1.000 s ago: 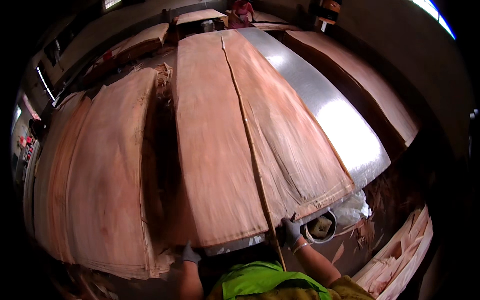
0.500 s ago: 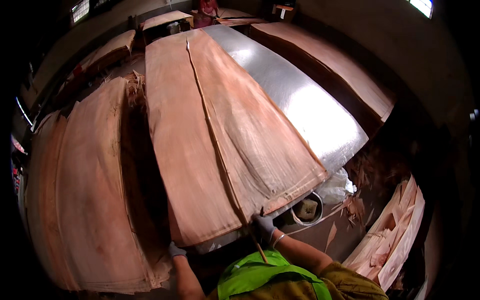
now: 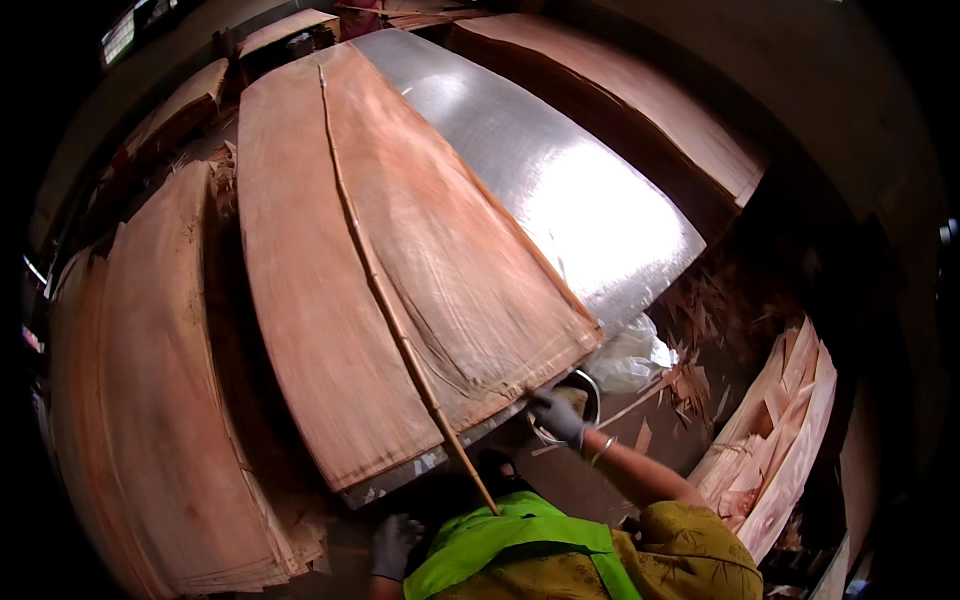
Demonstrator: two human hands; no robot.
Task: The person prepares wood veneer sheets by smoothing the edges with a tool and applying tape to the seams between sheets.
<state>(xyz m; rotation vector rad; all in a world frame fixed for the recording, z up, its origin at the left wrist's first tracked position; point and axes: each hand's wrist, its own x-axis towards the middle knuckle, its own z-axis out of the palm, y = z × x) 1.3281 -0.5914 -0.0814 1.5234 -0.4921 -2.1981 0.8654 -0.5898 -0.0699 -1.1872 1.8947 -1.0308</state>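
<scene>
A: Where is the veneer?

B: The long, reddish-tan sheet of thin wood veneer [image 3: 305, 250] covers the left part of the silver, metal-topped desk [image 3: 540, 150]. It looks wrinkled toward the desk's near edge, and shiny metal shows along the desk's right side.

A: And on top of it?

B: A thin, jointed, tan wooden pole [image 3: 406, 345] runs lengthwise down the desk. Its lower end sticks out past the desk's near edge, up to the person's bright green cloth apron [image 3: 510, 530].

A: What about the right grip?

B: The right grip [image 3: 562, 418], in a grey glove, is at the desk's near edge, by the veneer's corner area. It's blurred; I can't tell whether the fingers are closed on the edge.

A: The left?

B: The left grip [image 3: 397, 543], also grey-gloved, is just off the desk's near left corner, loosely open, with nothing visible in it.

A: Anything around?

B: A round, pale-rimmed bucket [image 3: 597, 400] and a crumpled clear plastic bag [image 3: 630, 362] sit by the desk's near edge. A tall stack of brown veneer sheets [image 3: 155, 370] stands left of the desk.
</scene>
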